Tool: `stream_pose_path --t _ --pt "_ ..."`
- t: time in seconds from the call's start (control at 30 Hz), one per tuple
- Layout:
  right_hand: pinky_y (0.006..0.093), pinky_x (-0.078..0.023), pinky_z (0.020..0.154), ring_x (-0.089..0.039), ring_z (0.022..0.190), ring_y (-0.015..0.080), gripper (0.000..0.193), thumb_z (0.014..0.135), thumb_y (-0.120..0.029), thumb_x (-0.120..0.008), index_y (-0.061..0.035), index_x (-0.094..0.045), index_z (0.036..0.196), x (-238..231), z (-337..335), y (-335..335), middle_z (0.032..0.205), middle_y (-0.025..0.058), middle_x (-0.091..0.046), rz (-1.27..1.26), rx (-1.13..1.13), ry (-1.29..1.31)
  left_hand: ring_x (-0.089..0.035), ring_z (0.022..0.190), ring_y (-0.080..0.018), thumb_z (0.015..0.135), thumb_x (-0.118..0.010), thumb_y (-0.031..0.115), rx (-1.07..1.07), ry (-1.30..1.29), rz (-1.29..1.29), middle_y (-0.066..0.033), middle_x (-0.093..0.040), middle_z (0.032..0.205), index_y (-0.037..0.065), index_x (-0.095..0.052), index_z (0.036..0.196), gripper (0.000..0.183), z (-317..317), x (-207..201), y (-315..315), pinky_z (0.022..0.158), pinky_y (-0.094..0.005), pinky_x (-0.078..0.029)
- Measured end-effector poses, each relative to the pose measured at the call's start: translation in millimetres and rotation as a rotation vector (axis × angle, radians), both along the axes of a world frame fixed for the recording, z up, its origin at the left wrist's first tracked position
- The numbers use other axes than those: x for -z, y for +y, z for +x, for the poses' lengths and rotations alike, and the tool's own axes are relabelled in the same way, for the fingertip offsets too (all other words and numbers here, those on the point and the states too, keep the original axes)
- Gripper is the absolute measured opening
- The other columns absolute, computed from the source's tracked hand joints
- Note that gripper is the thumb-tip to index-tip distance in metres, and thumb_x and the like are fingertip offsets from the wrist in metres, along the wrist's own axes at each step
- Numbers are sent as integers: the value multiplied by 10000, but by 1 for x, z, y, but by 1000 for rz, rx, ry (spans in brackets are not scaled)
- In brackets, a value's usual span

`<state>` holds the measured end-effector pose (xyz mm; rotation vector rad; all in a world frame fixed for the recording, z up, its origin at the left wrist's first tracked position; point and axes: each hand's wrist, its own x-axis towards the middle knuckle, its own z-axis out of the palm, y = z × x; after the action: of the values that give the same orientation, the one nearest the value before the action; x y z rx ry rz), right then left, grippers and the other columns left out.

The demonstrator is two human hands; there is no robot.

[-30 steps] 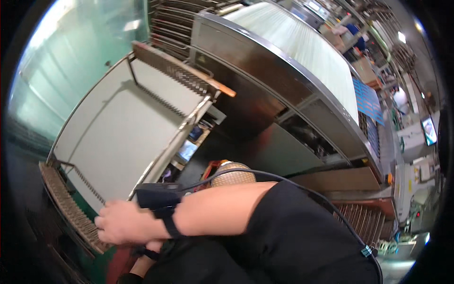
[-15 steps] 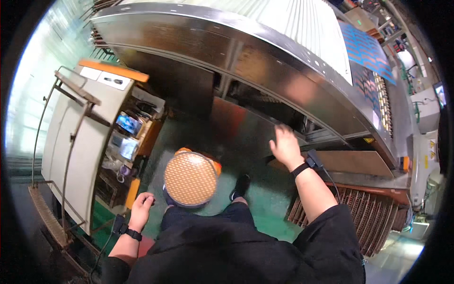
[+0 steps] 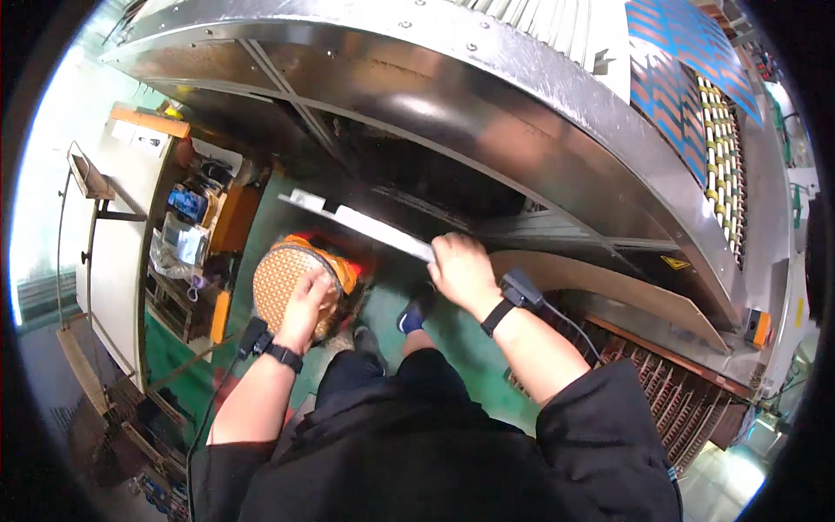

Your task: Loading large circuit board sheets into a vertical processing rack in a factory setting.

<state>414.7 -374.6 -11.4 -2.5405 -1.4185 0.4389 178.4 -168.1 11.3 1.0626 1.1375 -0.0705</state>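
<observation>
Right hand (image 3: 463, 270) clamps the near end of a long pale strip (image 3: 365, 226), drawn level from the steel machine's (image 3: 487, 96) dark opening. Left hand (image 3: 306, 300) presses flat, ungripping, on the woven stool seat (image 3: 280, 277), apparently for balance.

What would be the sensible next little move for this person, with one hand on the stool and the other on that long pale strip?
Probably slide the pale strip out a little further. The right hand is closed on its near end while the rest reaches under the steel machine, and the left hand rests on the round woven stool as a brace.
</observation>
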Motion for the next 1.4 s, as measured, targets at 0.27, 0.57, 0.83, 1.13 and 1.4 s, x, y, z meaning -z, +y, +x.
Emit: stream_pose_path --t 0.27,0.57,0.83,1.13,1.4 --pt "442 -473 966 -597 1138 307 618 783 -269 -777 -92 -569 1337 13 -45 -10 1169 119 -621 -9 -48 146 -584 1038 -175 949 -696 428 -331 -22 -107 20 -582 1159 188 -503 1256 435 68 34 -3 861 -382 -488" --pt "436 -488 984 -594 1161 317 586 755 -165 -786 -112 -605 1310 22 -56 -18 1187 121 -620 -18 17 250 -654 959 -153 969 -674 322 -272 61 -181 10 -661 1070 172 -557 1193 295 72 51 -3 777 -340 -553" --pt "430 -466 1045 -568 1222 341 527 740 -68 -702 -65 -647 1264 15 -53 -21 1269 140 -622 7 -1 425 -669 921 -168 945 -636 141 -374 23 -168 -18 -664 1042 115 -575 1147 212 65 51 -11 769 -325 -579" --pt "447 -485 996 -573 1179 329 513 753 -66 -693 -46 -641 1263 -50 -50 -54 1233 120 -613 59 -55 449 -649 900 -152 892 -632 40 -480 -55 -184 -49 -626 1018 57 -555 1169 287 66 -26 -48 616 -254 -548" --pt "443 -492 985 -586 1155 324 491 748 -59 -698 -27 -642 1235 -87 -42 -63 1210 119 -632 28 -74 374 -577 765 -101 944 -648 143 -377 -102 -168 3 -590 967 115 -556 1126 206 65 -57 -58 547 -244 -435"
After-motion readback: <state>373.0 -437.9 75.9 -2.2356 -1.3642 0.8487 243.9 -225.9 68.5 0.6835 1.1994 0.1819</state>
